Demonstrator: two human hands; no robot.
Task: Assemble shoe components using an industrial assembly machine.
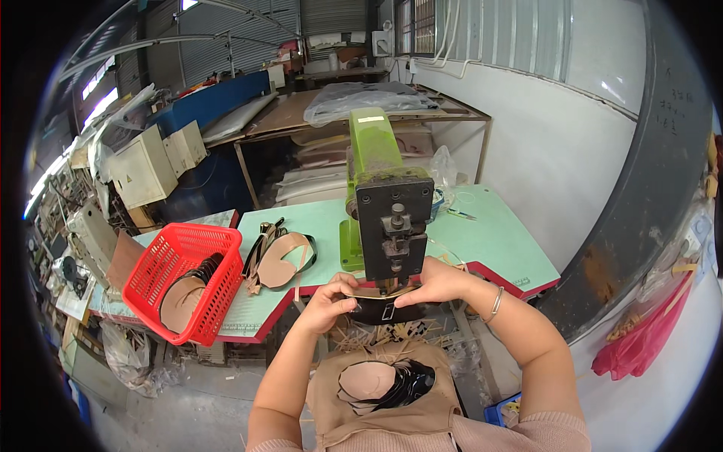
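Observation:
Both hands grip a black strap-like piece (365, 313) with a beige edge and a small rectangular metal buckle, under the head of a green machine (374, 147). My left hand (330, 303) pinches its left end, thumb on top. My right hand (437, 286) holds the right end, thumb pressed near the buckle. The machine's dark metal front (395, 226) stands just above the piece and hides part of its far edge. On my lap, over the brown apron (331, 392), rests a stack of beige and glossy black pieces (384, 384).
On the mint-green table (497, 226) sits a red plastic basket (218, 301) of similar pieces. Beside it lie loose beige and black pieces (275, 260). Small snips (461, 215) lie right of the machine. Narrow offcuts (384, 335) are piled below. A pink bag (644, 335) hangs at right.

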